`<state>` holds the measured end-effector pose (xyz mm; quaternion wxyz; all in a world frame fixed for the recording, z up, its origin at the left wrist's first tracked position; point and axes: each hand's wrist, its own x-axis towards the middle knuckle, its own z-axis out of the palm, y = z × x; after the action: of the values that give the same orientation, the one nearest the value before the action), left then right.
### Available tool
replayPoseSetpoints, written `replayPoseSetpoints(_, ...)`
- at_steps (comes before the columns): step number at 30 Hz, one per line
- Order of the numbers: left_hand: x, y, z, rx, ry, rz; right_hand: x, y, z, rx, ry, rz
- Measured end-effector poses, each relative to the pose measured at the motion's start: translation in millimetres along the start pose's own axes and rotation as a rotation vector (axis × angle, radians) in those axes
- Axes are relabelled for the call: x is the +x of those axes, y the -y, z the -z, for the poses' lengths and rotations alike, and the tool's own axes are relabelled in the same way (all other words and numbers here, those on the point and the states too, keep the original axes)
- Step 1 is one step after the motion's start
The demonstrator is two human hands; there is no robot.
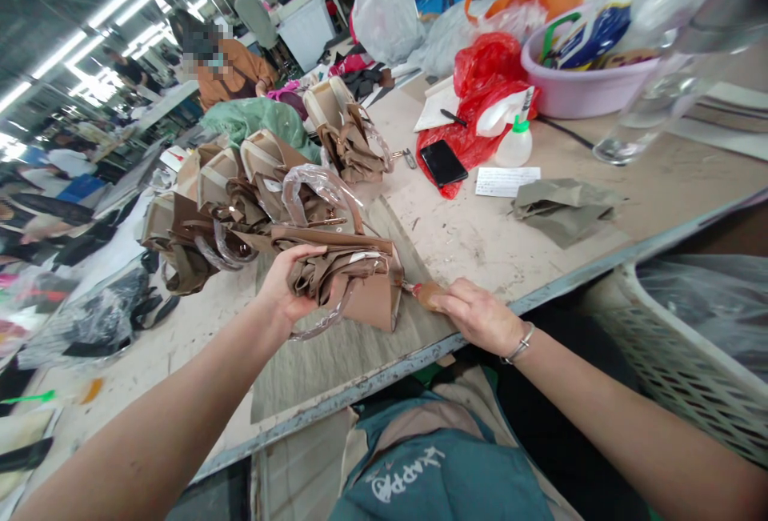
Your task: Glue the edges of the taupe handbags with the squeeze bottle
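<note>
A brown handbag lies on its side on a grey mat at the table's near edge. Its brown lining bunches out of the opening, and its handles are wrapped in clear plastic. My left hand grips the bag at its left end, thumb on top and fingers around the lining. In my right hand is a small hand tool with an amber-brown handle. Its thin tip meets the bag's right edge; the exact kind of tip is too small to make out.
Several similar bags stand behind and left. Farther right are a phone, a white bottle, a paper slip, brown fabric and a lilac basin. A plastic crate is beside the table. Another person sits across.
</note>
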<state>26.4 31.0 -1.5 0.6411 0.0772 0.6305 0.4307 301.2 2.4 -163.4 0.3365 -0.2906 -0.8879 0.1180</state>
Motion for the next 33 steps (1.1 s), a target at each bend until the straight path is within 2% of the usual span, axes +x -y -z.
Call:
replayPoseSetpoints(6,4.7,-1.4,-2.1,0.060,-0.006,-0.061,0.1,-0.9,2.0,-0.099,0.005,0.101)
replayPoseSetpoints(13,9.9,-2.4,0.5,0.092,0.007,-0.063,13.3,8.3,30.4,-0.165,-0.055,0.185)
replayPoseSetpoints(16,8.6,-2.4,-1.7,0.097,-0.011,-0.064,17.0,8.8,35.4,-0.196,-0.051,0.196)
replayPoseSetpoints(25,8.7,-3.0,-3.6,0.093,0.002,-0.056,1.0,0.9,-2.6,-0.157,0.010,0.137)
replayPoseSetpoints(29,11.9,-3.4,-2.2,0.100,-0.007,-0.068,-0.9,1.6,-1.2,-0.115,-0.034,0.125)
replayPoseSetpoints(33,13.7,-3.5,-2.1,0.102,-0.009,-0.057,-2.1,2.2,0.0,-0.090,-0.001,0.130)
